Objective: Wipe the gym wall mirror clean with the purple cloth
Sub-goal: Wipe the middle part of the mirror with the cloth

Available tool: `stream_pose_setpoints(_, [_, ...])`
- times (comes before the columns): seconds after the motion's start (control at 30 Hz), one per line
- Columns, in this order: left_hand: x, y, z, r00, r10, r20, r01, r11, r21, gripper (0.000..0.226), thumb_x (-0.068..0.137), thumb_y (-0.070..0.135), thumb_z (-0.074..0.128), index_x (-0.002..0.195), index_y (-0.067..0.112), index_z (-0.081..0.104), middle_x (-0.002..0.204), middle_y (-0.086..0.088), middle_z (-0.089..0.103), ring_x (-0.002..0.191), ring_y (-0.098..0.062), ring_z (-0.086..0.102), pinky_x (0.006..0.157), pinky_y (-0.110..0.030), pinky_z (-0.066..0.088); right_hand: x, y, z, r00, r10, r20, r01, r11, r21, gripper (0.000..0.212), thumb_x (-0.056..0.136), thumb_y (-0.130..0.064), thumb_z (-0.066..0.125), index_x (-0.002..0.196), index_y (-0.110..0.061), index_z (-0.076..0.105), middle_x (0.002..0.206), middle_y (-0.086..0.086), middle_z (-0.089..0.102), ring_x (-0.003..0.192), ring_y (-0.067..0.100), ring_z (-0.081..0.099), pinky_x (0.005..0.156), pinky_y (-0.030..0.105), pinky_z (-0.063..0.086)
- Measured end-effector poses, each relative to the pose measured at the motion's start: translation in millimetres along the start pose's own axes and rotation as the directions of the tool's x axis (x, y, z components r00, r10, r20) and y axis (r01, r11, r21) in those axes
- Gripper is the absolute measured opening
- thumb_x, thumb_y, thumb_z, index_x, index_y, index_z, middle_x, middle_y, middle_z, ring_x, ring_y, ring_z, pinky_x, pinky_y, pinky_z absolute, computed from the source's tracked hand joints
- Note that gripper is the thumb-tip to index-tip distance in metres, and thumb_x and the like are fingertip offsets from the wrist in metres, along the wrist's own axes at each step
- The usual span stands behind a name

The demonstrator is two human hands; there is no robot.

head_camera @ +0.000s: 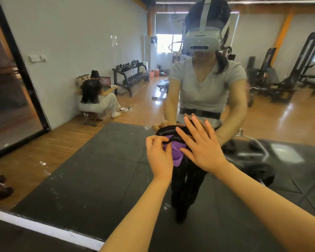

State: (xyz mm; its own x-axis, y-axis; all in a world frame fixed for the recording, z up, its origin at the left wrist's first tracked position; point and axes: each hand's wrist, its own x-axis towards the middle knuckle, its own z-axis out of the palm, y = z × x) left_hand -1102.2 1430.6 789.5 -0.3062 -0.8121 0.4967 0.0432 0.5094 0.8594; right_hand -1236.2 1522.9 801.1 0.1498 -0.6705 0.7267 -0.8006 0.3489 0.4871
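The wall mirror (98,51) fills almost the whole view and reflects me and the gym behind. The purple cloth (175,151), which has a dark edge, is bunched against the glass at about waist height. My left hand (159,157) pinches the cloth's dark edge between curled fingers and thumb. My right hand (200,144) lies flat over the cloth with straight, spread fingers. Both hands also show in reflection just above the cloth. Most of the cloth is hidden under my hands.
A white strip (44,228) runs along the mirror's bottom edge above a black floor mat (16,239). A black door frame (16,60) borders the mirror on the left. Reflected: a seated person (95,95), a dumbbell rack (131,75), weight machines (289,79), a barbell (258,171).
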Motion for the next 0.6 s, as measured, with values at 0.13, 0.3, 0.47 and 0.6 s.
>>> stream_pose_setpoints(0.13, [16,-5,-17,0.997,0.043,-0.068,-0.042,0.999,0.009,0.015,0.087,-0.004,0.068,0.093,0.009,0.067,0.102,0.004,0.049,0.078,0.001,0.053,0.079,-0.018,0.049,9,1,-2,0.999,0.019,-0.044,-0.020,1.000,-0.023,0.059,0.100,-0.037,0.045,0.155,-0.017,0.032,0.162,0.016,0.023,0.152,0.031,0.014,0.120,0.059,0.011])
stream_pose_setpoints(0.3, [54,0,-42,0.976,0.164,-0.145,-0.150,0.984,0.099,0.020,0.090,-0.004,0.062,0.094,0.014,0.054,0.104,0.003,0.047,0.082,-0.003,0.051,0.072,-0.007,0.043,47,2,-3,0.988,0.025,-0.149,-0.028,0.999,-0.018,0.054,0.102,-0.031,0.044,0.153,-0.018,0.037,0.161,0.015,0.028,0.152,0.029,0.013,0.123,0.053,0.002])
stream_pose_setpoints(0.47, [65,-13,-47,0.962,0.270,-0.036,-0.257,0.944,0.206,0.022,0.093,-0.005,0.051,0.101,0.012,0.064,0.110,0.002,0.051,0.092,-0.002,0.045,0.078,-0.010,0.037,50,1,9,0.986,0.021,-0.167,-0.038,0.995,-0.097,0.050,0.104,-0.033,0.043,0.153,-0.020,0.041,0.161,0.014,0.029,0.151,0.030,0.020,0.122,0.053,0.007])
stream_pose_setpoints(0.6, [62,-25,-53,0.910,0.414,0.020,-0.399,0.862,0.313,0.033,0.096,0.023,0.046,0.116,0.009,0.068,0.120,-0.006,0.054,0.109,-0.003,0.046,0.087,-0.017,0.040,51,1,13,0.983,0.010,-0.185,-0.033,0.992,-0.123,0.050,0.105,-0.035,0.043,0.153,-0.020,0.040,0.161,0.014,0.026,0.151,0.030,0.017,0.122,0.053,0.006])
